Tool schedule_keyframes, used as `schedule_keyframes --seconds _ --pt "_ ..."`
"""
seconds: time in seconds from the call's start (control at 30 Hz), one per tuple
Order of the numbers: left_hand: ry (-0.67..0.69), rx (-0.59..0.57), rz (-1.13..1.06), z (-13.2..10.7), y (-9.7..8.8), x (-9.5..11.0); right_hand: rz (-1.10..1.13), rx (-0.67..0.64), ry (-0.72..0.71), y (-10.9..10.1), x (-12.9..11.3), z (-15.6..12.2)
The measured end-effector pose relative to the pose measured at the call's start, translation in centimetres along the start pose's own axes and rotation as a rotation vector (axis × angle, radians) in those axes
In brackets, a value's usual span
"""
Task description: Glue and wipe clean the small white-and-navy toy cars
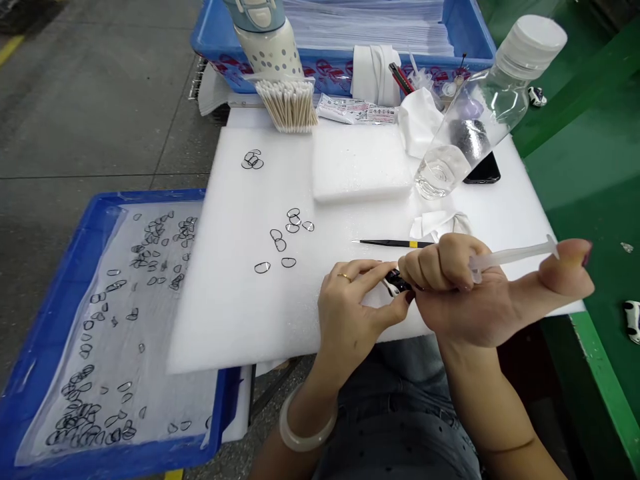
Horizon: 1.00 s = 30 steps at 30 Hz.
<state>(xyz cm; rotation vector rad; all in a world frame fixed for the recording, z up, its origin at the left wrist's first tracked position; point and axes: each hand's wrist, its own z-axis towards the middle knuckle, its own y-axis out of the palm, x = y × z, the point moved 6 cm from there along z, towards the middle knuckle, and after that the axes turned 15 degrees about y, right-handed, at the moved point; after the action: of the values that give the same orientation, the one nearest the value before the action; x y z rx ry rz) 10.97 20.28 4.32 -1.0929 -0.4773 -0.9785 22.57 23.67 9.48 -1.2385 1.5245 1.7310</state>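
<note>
My left hand pinches a small black-and-white piece, which looks like a toy car, between thumb and fingers. Wrapped around a translucent syringe is my right hand. Its thumb rests against the plunger end, and the syringe tip is hidden behind the fingers near the piece. Just beyond the hands lie black tweezers with a yellow band. To the left, several thin black rings are scattered on a white foam board.
A blue tray at left holds many black rings on a white sheet. On the board are a foam block, a clear bottle, a phone and cotton swabs. A blue basket and a dotted flask stand behind.
</note>
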Motion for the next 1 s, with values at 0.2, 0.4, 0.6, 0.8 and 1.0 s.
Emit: schedule_keyframes --seconds 0.2,0.4,0.6,0.8,1.0 --pt "-0.009 -0.013 -0.012 0.0 0.1 0.0 0.039 0.013 -0.008 0.0 0.0 -0.1" --pt "-0.003 -0.004 -0.004 0.0 0.0 0.0 0.004 0.050 -0.035 0.0 -0.1 -0.3" --pt "0.018 -0.012 0.006 -0.1 0.0 -0.1 0.033 0.099 -0.054 0.1 0.0 -0.2" --pt "0.042 -0.019 0.022 -0.1 0.1 0.0 -0.034 0.212 -0.026 0.7 -0.4 -1.1" --pt "0.103 -0.043 0.052 -0.3 0.2 0.1 -0.246 0.182 -0.356 0.7 -5.3 1.8"
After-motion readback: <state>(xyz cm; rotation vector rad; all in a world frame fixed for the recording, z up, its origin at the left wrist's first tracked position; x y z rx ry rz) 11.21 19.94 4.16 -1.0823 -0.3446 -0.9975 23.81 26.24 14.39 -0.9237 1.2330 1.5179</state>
